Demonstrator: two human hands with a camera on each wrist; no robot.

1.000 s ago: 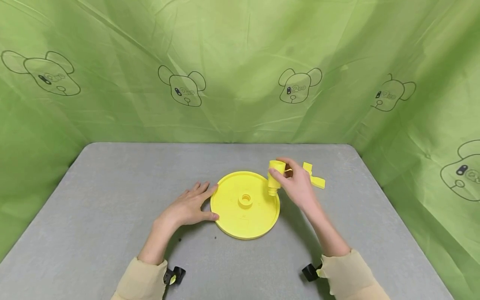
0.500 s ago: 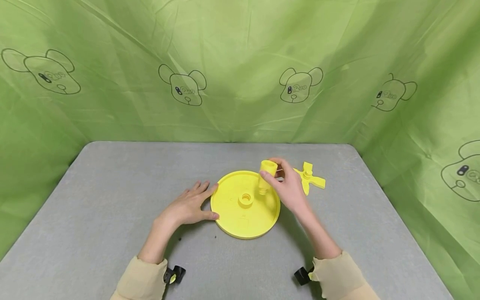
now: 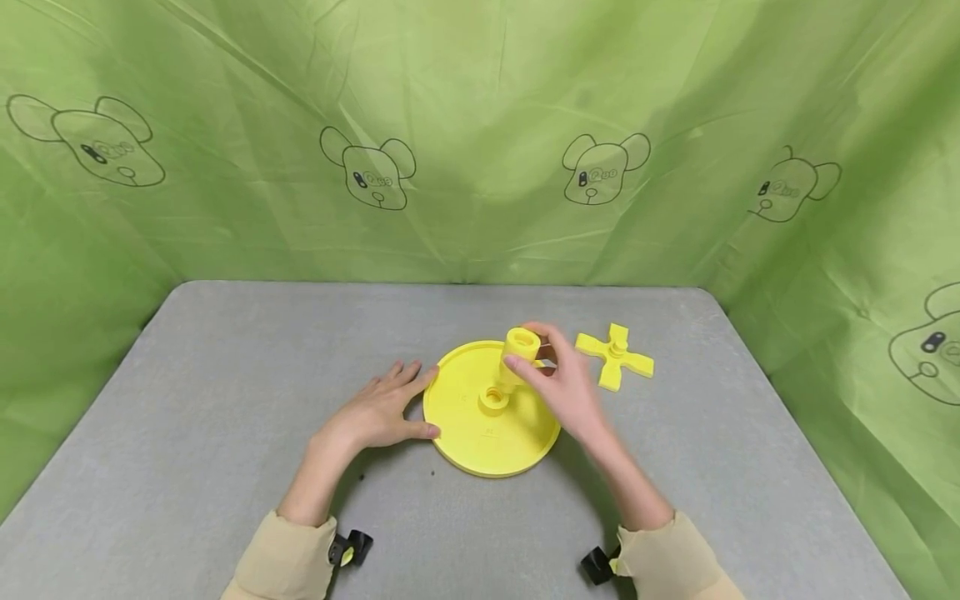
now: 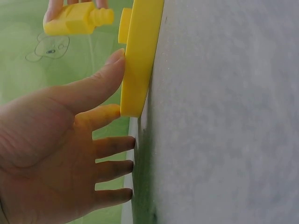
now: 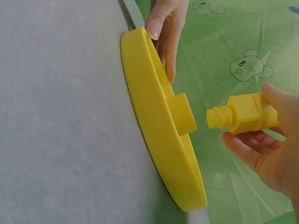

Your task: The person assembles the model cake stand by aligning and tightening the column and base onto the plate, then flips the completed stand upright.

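- Currently: right hand pinches yellow post between thumb and fingers, threaded end down.
- Post sits above yellow disc, just off its central collar; right wrist view shows a gap, no contact.
- Left hand spread, fingers mostly straight; thumb and index touch disc's left rim, no grip.
- Disc flat on grey table.
- Yellow four-armed cross lies right of disc, apart.

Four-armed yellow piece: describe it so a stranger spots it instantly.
On the grey table, right of the big yellow disc, lies the four-armed yellow piece, a stub rising near its centre. Its cross shape distinguishes it from the disc and the held tube.
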